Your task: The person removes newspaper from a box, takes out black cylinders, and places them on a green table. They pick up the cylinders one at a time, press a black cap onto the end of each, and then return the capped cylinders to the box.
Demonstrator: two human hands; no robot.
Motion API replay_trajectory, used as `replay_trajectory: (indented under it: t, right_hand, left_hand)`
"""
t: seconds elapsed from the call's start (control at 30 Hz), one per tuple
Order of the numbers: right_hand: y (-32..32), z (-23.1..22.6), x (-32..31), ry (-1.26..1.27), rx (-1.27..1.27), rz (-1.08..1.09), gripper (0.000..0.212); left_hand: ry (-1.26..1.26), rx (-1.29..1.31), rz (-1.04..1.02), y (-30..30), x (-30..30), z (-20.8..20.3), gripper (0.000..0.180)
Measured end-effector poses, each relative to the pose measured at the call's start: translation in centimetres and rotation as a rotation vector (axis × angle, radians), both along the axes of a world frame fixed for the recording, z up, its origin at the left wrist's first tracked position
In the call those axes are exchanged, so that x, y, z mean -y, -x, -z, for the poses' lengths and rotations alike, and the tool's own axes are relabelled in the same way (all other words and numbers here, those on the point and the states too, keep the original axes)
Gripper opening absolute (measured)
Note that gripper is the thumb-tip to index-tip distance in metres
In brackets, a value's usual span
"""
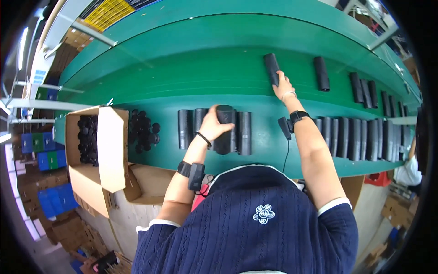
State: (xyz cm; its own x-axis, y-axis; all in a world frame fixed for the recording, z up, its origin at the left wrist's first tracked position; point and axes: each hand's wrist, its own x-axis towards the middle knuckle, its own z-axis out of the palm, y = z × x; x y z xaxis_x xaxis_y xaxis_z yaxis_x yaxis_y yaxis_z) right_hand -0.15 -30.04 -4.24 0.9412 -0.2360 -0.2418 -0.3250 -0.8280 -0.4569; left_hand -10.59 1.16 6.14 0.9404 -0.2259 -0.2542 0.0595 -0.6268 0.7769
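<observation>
My left hand is closed round a black cylinder that stands up toward me among several black tubes on the near table. A black tube lies just right of it, and another tube is to its left. With my right arm stretched forward, my right hand grips the near end of a black tube lying on the green belt. Part of the left-hand cylinder is hidden behind my fingers.
Round black caps are heaped on the table beside an open cardboard box of similar pieces. Further black tubes lie along the belt to the right. A long row of tubes lines the table's right side.
</observation>
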Motion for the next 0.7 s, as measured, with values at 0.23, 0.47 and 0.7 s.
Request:
replay_trajectory:
  t: [0.23,0.47,0.7]
  right_hand:
    - [5.1,-3.0,-0.2,-0.223,0.285,-0.195,0.042]
    - [18.6,-12.4,1.4,-1.065,-0.218,-0.169,0.019]
    - [24.8,-8.4,-1.8,-1.417,0.025,0.228,0.023]
  left_hand:
    - [0.952,-0.316,0.23,3.5,5.7,-1.9,0.068]
    - [0.701,-0.001,0.487,5.4,10.4,2.8,0.068]
    - [0.598,0.038,0.598,6.8,11.4,4.2,0.063]
